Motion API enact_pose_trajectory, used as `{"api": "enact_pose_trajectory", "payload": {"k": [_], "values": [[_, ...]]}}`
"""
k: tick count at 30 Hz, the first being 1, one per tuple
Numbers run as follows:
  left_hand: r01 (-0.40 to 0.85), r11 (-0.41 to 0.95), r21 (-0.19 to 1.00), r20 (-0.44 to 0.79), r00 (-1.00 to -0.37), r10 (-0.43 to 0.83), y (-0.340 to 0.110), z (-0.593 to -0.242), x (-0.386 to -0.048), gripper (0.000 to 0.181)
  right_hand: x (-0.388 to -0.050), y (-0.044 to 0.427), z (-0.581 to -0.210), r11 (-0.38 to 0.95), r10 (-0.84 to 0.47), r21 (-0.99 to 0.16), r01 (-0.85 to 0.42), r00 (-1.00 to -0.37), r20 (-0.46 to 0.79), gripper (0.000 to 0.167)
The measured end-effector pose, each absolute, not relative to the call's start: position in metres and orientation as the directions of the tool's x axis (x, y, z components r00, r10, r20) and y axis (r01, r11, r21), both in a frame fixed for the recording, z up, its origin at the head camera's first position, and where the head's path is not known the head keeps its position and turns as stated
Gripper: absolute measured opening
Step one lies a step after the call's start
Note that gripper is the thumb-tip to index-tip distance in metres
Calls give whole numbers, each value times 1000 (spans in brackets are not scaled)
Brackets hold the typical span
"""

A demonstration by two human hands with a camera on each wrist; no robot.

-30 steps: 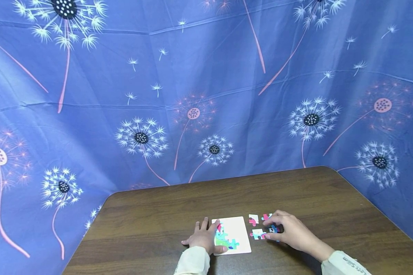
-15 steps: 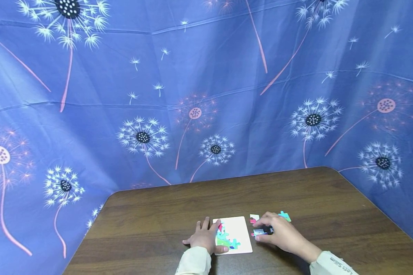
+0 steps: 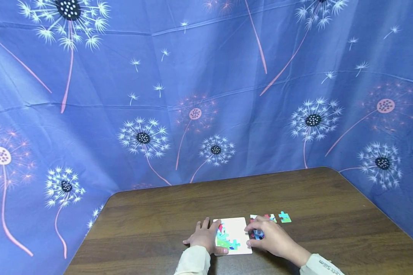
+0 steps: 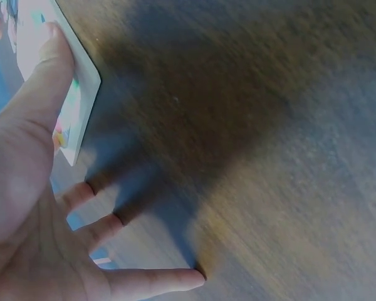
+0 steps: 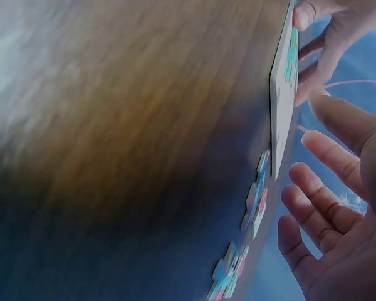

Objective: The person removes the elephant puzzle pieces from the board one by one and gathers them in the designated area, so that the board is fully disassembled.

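Note:
The left hand (image 3: 202, 240) rests on the left edge of a white puzzle board (image 3: 241, 228), fingers spread and thumb on its near part. In the left wrist view, its thumb lies on the board (image 4: 86, 103). Joined colourful pieces (image 3: 223, 241) fill the board's left and lower part. The right hand (image 3: 273, 237) hovers at the board's right edge, thumb and fingers apart and lightly bent. A blue piece (image 3: 258, 233) shows between them in the head view. The right wrist view shows nothing between the fingertips of the right hand (image 5: 344, 188); loose pieces (image 5: 257, 197) lie below it.
Loose pieces lie right of the board, including a pink-and-white one (image 3: 270, 217) and a blue-green one (image 3: 285, 217). The right hand partly covers some of them. A brown wooden table (image 3: 151, 225) holds everything, with a blue dandelion-patterned cloth (image 3: 192, 76) behind it.
The right hand has moved left, from over the loose pieces to the board's right edge, uncovering the pieces at the upper right. The left hand stays on the board.

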State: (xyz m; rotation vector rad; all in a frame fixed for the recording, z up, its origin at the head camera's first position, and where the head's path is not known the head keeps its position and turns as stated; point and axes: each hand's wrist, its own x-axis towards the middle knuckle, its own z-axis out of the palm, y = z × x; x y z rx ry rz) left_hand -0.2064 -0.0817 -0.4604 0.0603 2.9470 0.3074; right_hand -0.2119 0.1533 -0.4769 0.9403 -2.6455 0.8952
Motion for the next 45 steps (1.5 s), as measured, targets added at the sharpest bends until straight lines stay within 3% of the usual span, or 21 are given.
{"api": "enact_pose_trajectory", "payload": {"k": [5, 13, 26, 45], "values": [[19, 981, 193, -165, -985, 51, -81, -459, -205, 95, -210, 146, -477, 616, -512, -494, -614, -788, 341, 27], [38, 980, 193, -163, -984, 70, -80, -456, -203, 97, -211, 136, -478, 586, -534, -472, -658, -752, 386, 27], [29, 973, 228, -163, -984, 68, -94, -459, -208, 91, -208, 125, -479, 634, -530, -474, -611, -790, 309, 28], [-5, 959, 285, -175, -983, 47, -91, -460, -207, 87, -206, 113, -481, 719, -512, -343, -605, -794, 328, 28]]}}
